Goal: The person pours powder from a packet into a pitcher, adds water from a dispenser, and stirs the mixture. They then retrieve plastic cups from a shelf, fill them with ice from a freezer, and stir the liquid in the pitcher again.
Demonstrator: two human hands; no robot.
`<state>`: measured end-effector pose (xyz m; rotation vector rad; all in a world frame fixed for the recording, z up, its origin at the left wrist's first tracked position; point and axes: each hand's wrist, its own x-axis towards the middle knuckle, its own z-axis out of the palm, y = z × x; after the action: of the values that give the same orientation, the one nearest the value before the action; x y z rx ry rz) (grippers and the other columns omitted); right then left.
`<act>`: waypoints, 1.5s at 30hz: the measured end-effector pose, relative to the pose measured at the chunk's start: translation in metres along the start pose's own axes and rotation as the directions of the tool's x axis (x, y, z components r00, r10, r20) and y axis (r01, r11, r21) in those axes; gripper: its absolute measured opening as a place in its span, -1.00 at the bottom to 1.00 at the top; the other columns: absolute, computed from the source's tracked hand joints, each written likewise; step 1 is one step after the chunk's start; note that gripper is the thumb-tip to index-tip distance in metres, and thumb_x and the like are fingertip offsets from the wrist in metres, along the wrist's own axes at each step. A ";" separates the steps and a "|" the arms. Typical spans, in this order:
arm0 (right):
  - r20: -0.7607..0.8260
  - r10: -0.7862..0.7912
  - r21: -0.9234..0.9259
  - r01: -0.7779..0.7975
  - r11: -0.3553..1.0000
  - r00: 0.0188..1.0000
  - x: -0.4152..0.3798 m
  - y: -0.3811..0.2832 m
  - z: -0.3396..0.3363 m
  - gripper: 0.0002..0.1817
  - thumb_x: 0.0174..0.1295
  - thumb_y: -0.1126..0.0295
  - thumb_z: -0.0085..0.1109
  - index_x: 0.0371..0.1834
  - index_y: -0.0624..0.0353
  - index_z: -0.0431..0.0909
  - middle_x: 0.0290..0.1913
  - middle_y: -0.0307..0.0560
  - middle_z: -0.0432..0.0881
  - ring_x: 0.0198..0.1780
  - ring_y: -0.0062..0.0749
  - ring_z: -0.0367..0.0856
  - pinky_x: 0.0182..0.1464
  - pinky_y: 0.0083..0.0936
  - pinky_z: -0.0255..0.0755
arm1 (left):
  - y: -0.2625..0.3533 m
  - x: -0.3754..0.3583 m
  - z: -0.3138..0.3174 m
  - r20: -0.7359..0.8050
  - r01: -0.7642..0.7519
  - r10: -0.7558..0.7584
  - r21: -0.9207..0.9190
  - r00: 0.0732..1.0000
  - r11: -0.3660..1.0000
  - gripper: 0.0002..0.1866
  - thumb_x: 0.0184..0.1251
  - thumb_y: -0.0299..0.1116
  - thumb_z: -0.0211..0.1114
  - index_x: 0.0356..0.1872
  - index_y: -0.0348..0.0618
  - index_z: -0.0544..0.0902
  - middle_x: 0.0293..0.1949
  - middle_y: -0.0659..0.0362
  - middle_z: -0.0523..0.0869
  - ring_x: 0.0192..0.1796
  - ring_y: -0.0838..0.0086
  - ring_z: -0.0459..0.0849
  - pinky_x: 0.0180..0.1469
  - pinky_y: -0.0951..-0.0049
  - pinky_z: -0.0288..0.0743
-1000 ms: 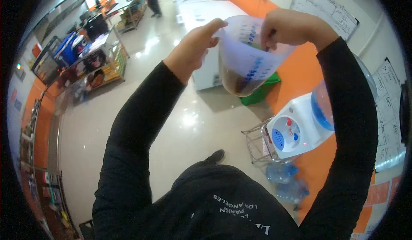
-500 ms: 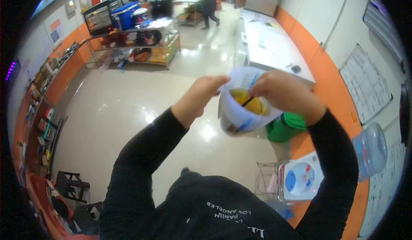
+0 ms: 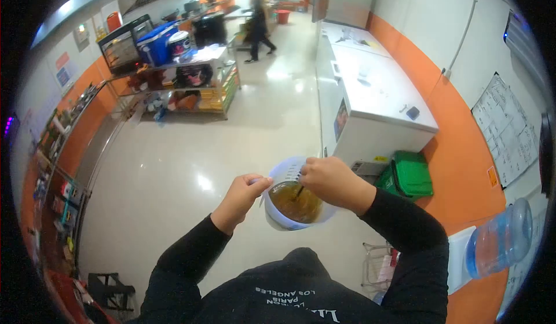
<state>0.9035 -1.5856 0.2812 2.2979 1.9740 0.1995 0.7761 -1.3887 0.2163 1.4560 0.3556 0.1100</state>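
Observation:
In the head view, a translucent plastic measuring jug (image 3: pixel 282 212) with scale marks inside its wall is held in front of my chest. A yellowish-brown liquid (image 3: pixel 292 203) fills its lower part, its surface streaked. My left hand (image 3: pixel 240 199) is closed at the jug's left side, thumb by the rim. Over the right rim, my right hand (image 3: pixel 330 180) grips a thin dark utensil (image 3: pixel 299 192) that dips into the liquid. The utensil's lower end is hidden, so its kind cannot be made out.
White chest freezers (image 3: pixel 382 86) line the right wall, with a green bin (image 3: pixel 408 176) at their near end. A water dispenser bottle (image 3: pixel 501 240) stands right. Loaded shelving (image 3: pixel 214 95) is ahead left; a person in dark clothes (image 3: pixel 258 23) walks beyond.
The jug has come down and left in view, closer to my body, with both hands still on jug and utensil. The person in the background has moved left.

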 end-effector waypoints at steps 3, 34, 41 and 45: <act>0.271 0.011 0.160 -0.056 0.985 0.962 0.024 0.037 0.003 -0.89 0.05 0.47 0.19 -0.36 0.11 0.66 -0.25 -0.17 0.67 -0.13 -0.27 0.64 -0.19 -0.38 0.58 | -0.003 0.056 -0.013 0.034 -0.008 0.009 -0.006 0.999 1.000 -0.70 0.30 -0.22 0.32 -0.35 -0.32 0.68 -0.45 0.29 0.60 -0.38 0.66 0.47 -0.26 0.61 0.35; 0.147 0.212 0.125 -0.231 0.965 0.966 0.356 0.559 0.118 -0.85 -0.02 0.48 0.20 -0.34 0.10 0.64 -0.34 -0.19 0.63 -0.18 -0.29 0.64 -0.28 -0.36 0.55 | 0.085 0.735 -0.086 0.298 -0.063 0.056 0.013 0.953 0.998 -0.71 0.31 -0.23 0.32 -0.41 -0.31 0.66 -0.52 0.36 0.52 -0.44 0.69 0.39 -0.38 0.60 0.25; 0.052 0.387 0.124 -0.390 0.912 0.921 0.398 0.642 0.160 -0.86 0.02 0.49 0.23 -0.31 0.15 0.64 -0.31 -0.10 0.65 -0.15 -0.20 0.66 -0.22 -0.30 0.56 | 0.089 0.869 -0.088 0.411 -0.052 0.034 0.033 0.911 0.998 -0.69 0.31 -0.24 0.30 -0.54 -0.22 0.54 -0.56 0.41 0.41 -0.48 0.70 0.28 -0.43 0.56 0.14; 0.264 0.315 0.410 -0.402 0.819 0.912 0.407 0.712 0.167 -0.88 0.10 0.46 0.22 -0.30 0.21 0.62 -0.33 -0.08 0.65 -0.14 -0.07 0.65 -0.14 -0.24 0.56 | 0.091 0.941 -0.073 0.348 -0.018 -0.009 0.074 0.937 0.997 -0.66 0.31 -0.24 0.29 -0.60 -0.15 0.46 -0.59 0.43 0.30 -0.46 0.71 0.22 -0.43 0.55 0.08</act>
<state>1.6862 -1.2897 0.2463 2.8421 1.6032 -0.4968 1.6537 -1.0388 0.1406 1.5183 0.0661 -0.1602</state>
